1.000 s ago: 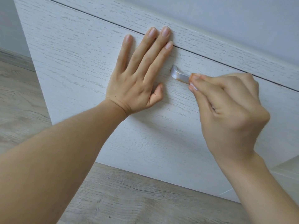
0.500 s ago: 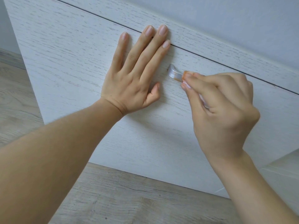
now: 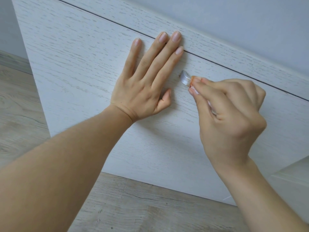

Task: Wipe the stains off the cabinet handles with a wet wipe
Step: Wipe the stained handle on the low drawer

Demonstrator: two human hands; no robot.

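A silver metal handle (image 3: 185, 79) sticks out of the white wood-grain cabinet front (image 3: 75, 64); only its left end shows. My right hand (image 3: 229, 118) covers the rest of the handle, fingers pinched on a wet wipe (image 3: 192, 83) that peeks out white with an orange tinge at the fingertips. My left hand (image 3: 147, 81) lies flat against the cabinet front just left of the handle, fingers spread and pointing up, holding nothing.
A dark seam (image 3: 217, 64) runs diagonally above the handle, under the cabinet's top strip. A pale grey wall (image 3: 234, 22) lies beyond. Grey wood-plank floor (image 3: 133, 206) stretches below, and a white moulded panel (image 3: 297, 174) shows at the lower right.
My right hand has slid left along the handle with the wipe, so less of the handle's left end shows. My left hand has stayed flat on the cabinet.
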